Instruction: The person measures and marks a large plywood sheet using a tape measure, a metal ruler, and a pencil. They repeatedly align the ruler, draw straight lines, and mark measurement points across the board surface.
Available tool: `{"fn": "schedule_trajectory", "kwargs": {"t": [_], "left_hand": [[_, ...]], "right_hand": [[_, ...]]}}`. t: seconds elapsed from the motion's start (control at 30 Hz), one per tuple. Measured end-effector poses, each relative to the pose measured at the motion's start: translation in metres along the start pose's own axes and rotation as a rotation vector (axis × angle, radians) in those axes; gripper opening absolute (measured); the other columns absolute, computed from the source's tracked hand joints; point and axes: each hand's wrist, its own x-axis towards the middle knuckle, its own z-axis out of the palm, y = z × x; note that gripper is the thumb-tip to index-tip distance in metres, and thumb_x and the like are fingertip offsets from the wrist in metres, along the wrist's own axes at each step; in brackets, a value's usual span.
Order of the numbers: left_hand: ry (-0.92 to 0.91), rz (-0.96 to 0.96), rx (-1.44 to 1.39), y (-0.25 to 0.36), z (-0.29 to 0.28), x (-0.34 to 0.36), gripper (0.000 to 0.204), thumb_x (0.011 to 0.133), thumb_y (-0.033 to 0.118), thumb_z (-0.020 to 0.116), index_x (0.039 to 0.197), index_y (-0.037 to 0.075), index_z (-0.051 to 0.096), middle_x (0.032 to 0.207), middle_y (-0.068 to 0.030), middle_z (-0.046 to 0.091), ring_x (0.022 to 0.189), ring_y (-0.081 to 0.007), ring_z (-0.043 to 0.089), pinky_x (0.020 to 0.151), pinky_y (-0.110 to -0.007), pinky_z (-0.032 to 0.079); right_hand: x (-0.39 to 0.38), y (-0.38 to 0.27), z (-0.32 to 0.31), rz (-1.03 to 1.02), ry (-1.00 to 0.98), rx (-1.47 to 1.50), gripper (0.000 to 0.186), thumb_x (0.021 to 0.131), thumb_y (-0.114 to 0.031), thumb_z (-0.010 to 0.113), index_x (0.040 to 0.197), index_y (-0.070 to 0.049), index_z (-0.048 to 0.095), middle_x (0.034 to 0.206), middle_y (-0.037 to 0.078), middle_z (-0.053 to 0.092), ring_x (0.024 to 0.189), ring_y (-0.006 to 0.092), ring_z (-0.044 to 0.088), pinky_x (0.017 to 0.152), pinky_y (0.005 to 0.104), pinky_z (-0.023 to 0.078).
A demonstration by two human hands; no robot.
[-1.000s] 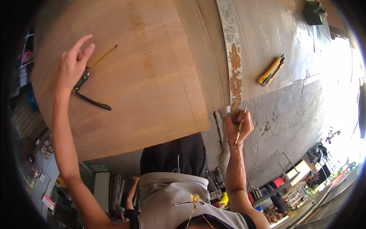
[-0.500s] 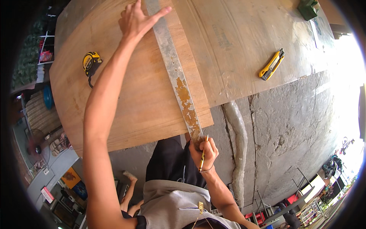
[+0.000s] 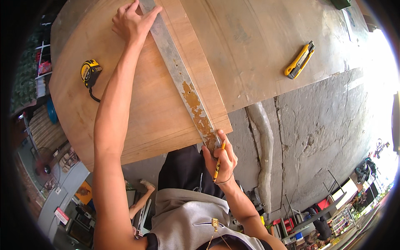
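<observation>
A long metal straightedge [image 3: 175,62] with flaking rust-coloured patches lies diagonally along the right part of a plywood sheet [image 3: 87,121], beside a faint pencil line. My left hand [image 3: 131,23] spans its far end, thumb and fingers spread across it and gripping it. My right hand [image 3: 223,162] is closed round a yellow pencil [image 3: 216,168] and grips the near end of the straightedge. A yellow-and-black tape measure [image 3: 91,71] rests on the plywood left of my forearm. A yellow utility knife [image 3: 299,60] lies on the worn board to the right.
The worn board [image 3: 246,54] extends right, with a green object [image 3: 339,3] at its far corner. Below is cracked concrete [image 3: 312,125] with a pale raised strip. A fan [image 3: 46,168] stands at left. Another person's leg [image 3: 141,200] shows behind me; clutter fills the lower right.
The straightedge has moved left onto the plywood and now slants. My left hand has left the tape measure for the straightedge's far end. The tape's blade, extended earlier, no longer shows.
</observation>
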Motion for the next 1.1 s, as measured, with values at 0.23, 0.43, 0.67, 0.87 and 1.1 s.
{"fn": "schedule_trajectory", "kwargs": {"t": [0.23,0.43,0.67,0.87,1.1], "left_hand": [[0.016,0.001,-0.033,-0.001,-0.002,0.001,0.072,0.057,0.062,0.082,0.113,0.017,0.073,0.121,-0.0098,0.061,0.112,-0.0279,0.058,0.098,-0.042,0.043],[0.005,-0.096,-0.167,0.034,-0.022,-0.011,0.066,0.059,0.034,0.086,0.118,0.008,0.069,0.112,-0.0112,0.055,0.110,-0.0302,0.048,0.099,-0.042,0.037],[0.002,-0.011,-0.012,0.006,-0.007,0.002,0.072,0.057,0.059,0.083,0.114,0.016,0.073,0.118,-0.0086,0.061,0.110,-0.0272,0.058,0.098,-0.042,0.042],[-0.027,-0.055,-0.022,0.016,-0.010,-0.003,0.072,0.057,0.057,0.083,0.115,0.015,0.072,0.120,-0.0073,0.058,0.114,-0.0268,0.054,0.102,-0.043,0.036],[-0.026,-0.081,-0.059,0.020,-0.015,-0.006,0.070,0.056,0.056,0.084,0.114,0.018,0.072,0.122,-0.0053,0.055,0.118,-0.0285,0.045,0.102,-0.049,0.029]], "right_hand": [[-0.008,-0.002,0.008,0.027,0.001,0.032,0.045,0.064,-0.002,0.087,0.068,-0.007,0.042,0.115,0.024,0.066,0.085,0.0310,0.071,0.065,0.0310,0.056],[-0.004,0.001,0.009,0.038,0.007,0.096,0.041,0.063,0.004,0.084,0.067,-0.006,0.045,0.117,0.023,0.066,0.067,0.0254,0.064,0.057,0.0299,0.051],[-0.002,0.002,0.010,0.034,-0.001,0.106,0.041,0.063,0.004,0.084,0.066,-0.005,0.045,0.117,0.022,0.066,0.065,0.0243,0.063,0.056,0.0297,0.051],[-0.001,0.001,0.009,0.027,0.012,0.090,0.039,0.063,0.004,0.084,0.066,-0.005,0.045,0.115,0.021,0.067,0.064,0.0232,0.062,0.056,0.0288,0.052],[0.002,0.000,0.007,0.035,0.001,0.114,0.040,0.062,0.005,0.084,0.066,-0.005,0.046,0.111,0.020,0.068,0.064,0.0220,0.062,0.057,0.0282,0.052]]}}
